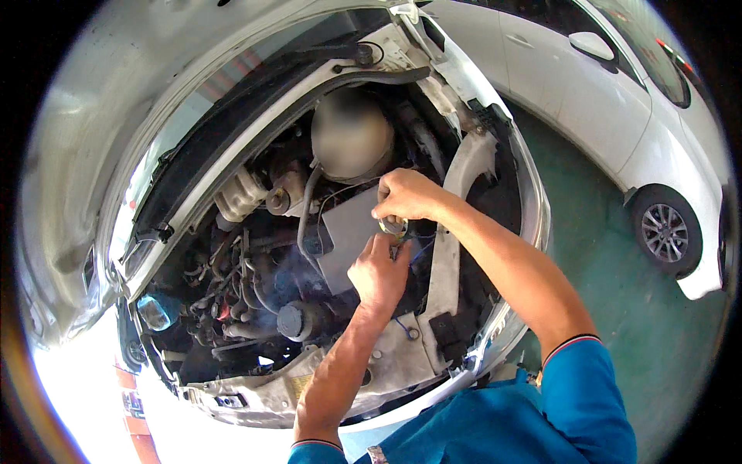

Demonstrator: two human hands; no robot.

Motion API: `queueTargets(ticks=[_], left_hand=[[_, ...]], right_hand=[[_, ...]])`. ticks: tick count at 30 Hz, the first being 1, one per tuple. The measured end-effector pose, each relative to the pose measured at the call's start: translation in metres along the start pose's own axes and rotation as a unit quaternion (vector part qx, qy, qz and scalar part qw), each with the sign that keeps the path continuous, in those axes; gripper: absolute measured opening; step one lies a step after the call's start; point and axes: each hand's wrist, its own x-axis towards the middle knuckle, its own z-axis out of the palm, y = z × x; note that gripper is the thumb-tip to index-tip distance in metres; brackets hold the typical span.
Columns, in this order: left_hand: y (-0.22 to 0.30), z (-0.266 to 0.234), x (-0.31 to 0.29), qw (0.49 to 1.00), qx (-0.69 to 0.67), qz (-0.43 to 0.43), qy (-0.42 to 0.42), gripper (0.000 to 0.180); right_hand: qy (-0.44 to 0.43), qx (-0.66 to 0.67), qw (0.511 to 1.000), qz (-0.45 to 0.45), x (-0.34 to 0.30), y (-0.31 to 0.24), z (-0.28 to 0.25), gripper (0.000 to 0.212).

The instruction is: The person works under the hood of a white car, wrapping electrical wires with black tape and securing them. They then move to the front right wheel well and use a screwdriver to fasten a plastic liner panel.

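Observation:
Both hands meet over the right side of an open car engine bay. Between them is a small round, shiny, ring-like piece [393, 226], too small for me to name its kind. From above, the curled fingers of my right hand [410, 196] pinch it. My left hand [379, 272] comes from below, its thumb and fingers closed at the piece's lower edge. A thin dark wire [421, 249] runs close beside the fingers. Under and left of the hands lies a flat grey panel [348, 243], partly covered by them.
A round cover [352, 139], blurred, sits beyond the hands. Hoses, a black cap [294, 319] and a pale reservoir [241, 195] fill the bay's left. The raised hood [85, 170] stands at left. A white car [556, 85] is parked on the green floor [603, 309] at right.

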Motion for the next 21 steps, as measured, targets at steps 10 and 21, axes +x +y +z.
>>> queueTargets(ticks=[10,21], left_hand=[[-0.006,-0.003,-0.001,0.943,0.170,0.283,0.047,0.011],[0.019,0.006,0.004,0.964,0.221,0.044,-0.140,0.015]], right_hand=[[-0.040,-0.162,0.984,0.057,0.008,-0.035,0.026,0.040],[-0.048,-0.135,0.988,-0.060,0.012,-0.021,0.048,0.040]])
